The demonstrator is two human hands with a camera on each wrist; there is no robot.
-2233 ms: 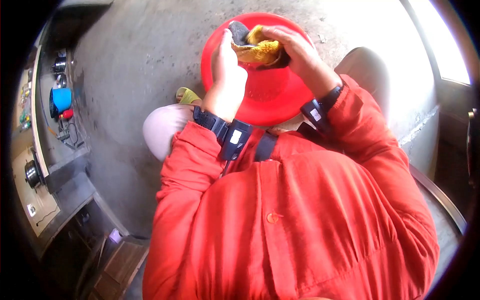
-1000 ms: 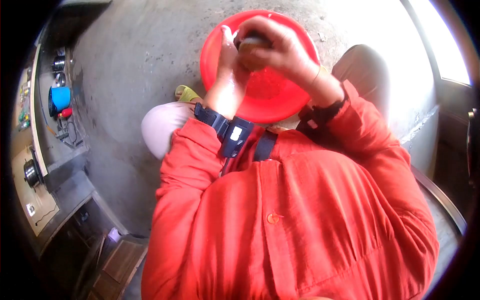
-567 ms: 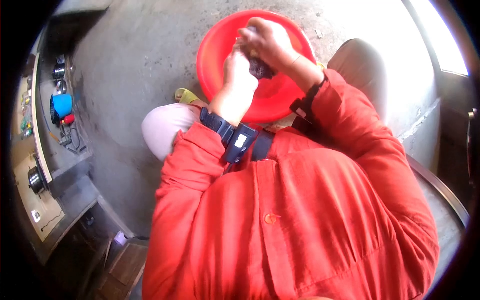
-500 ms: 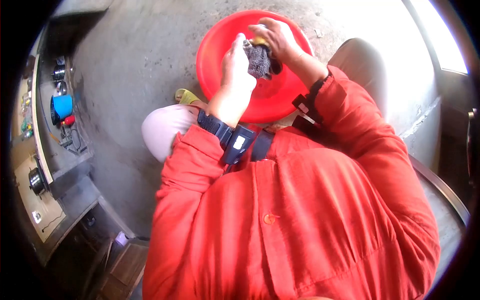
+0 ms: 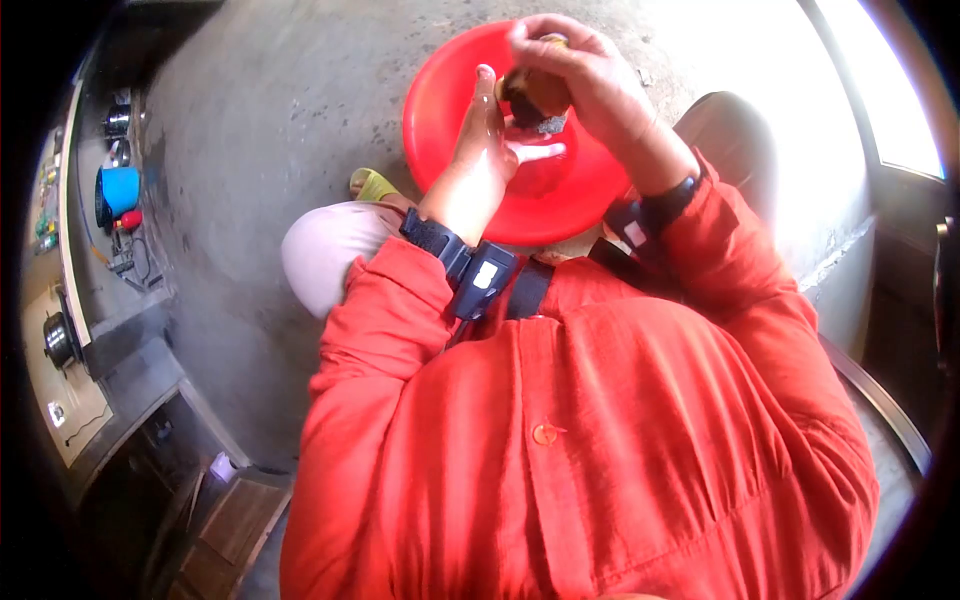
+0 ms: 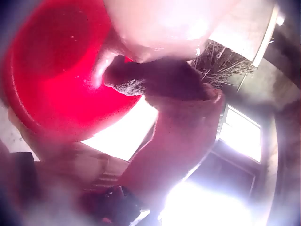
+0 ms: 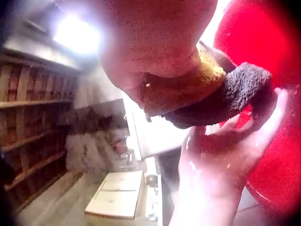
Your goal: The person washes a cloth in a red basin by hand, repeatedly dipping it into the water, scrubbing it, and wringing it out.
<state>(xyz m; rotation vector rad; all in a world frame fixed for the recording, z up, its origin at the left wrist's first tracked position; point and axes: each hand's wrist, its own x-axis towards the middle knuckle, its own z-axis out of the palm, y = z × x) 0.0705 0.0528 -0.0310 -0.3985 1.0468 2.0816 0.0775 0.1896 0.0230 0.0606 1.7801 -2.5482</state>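
My right hand [image 5: 605, 85] grips a bunched plush cloth [image 7: 247, 84], yellow on one side and dark grey on the other, over the red basin [image 5: 430, 120]. Its fingers curl round the cloth from above, hiding much of it. My left hand [image 5: 485, 145] is at the cloth's left and underside, wet, thumb raised and fingers extended. In the right wrist view, the left fingers [image 7: 270, 125] reach along the grey part without curling round it. From the left wrist, the cloth's dark side [image 6: 131, 87] shows between both hands.
My knees flank the basin, with a yellow-green slipper [image 5: 372, 187] on the left foot. Along the left, a counter holds a black pan [image 5: 60, 340]; a blue bucket [image 5: 120, 190] stands beyond. A bright doorway [image 5: 890, 90] lies at the right.
The cloth has been turned and squeezed between both hands; its yellow and grey faces showed more earlier. Now the right hand holds it higher, and the left fingers have spread.
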